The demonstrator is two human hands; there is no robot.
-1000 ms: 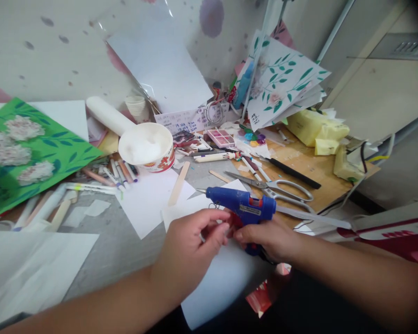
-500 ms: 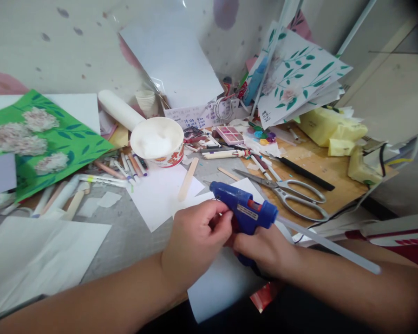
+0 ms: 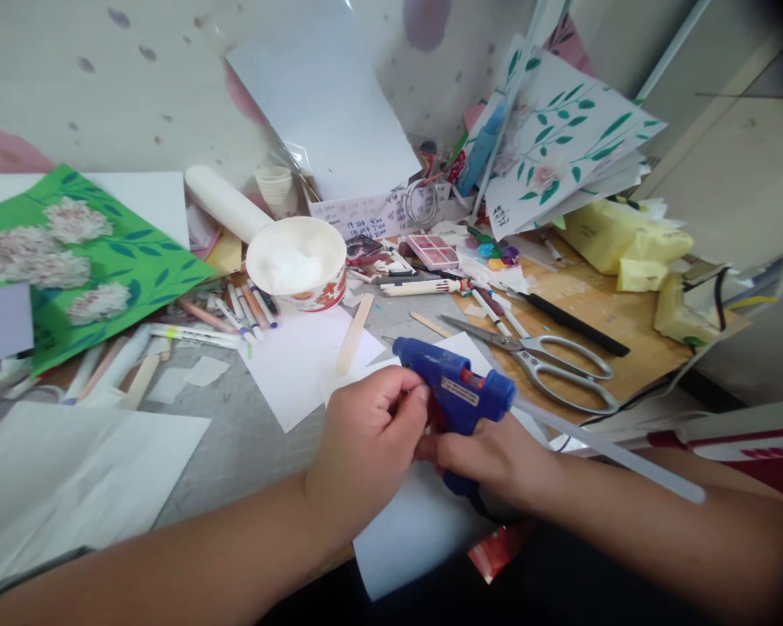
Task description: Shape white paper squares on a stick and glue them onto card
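A blue hot-glue gun (image 3: 455, 389) is held over white paper (image 3: 410, 522) near the table's front edge, nozzle pointing up-left. A clear glue stick (image 3: 610, 452) juts from its back to the right. My right hand (image 3: 489, 456) is wrapped round the gun's handle from below. My left hand (image 3: 365, 443) is curled beside the gun's underside, fingertips pinched close to the trigger area; what they pinch is too small to see.
Metal scissors (image 3: 548, 361) lie on a wooden board (image 3: 600, 317) right of the gun. A white paper bowl (image 3: 297, 261), markers (image 3: 248, 309), craft sticks (image 3: 354, 323), a green flower card (image 3: 71, 252) and stacked leaf-print cards (image 3: 561, 139) crowd the back.
Both hands with the glue gun stayed nearly in place; my left fingers closed tighter against the gun's underside. The view shifted slightly.
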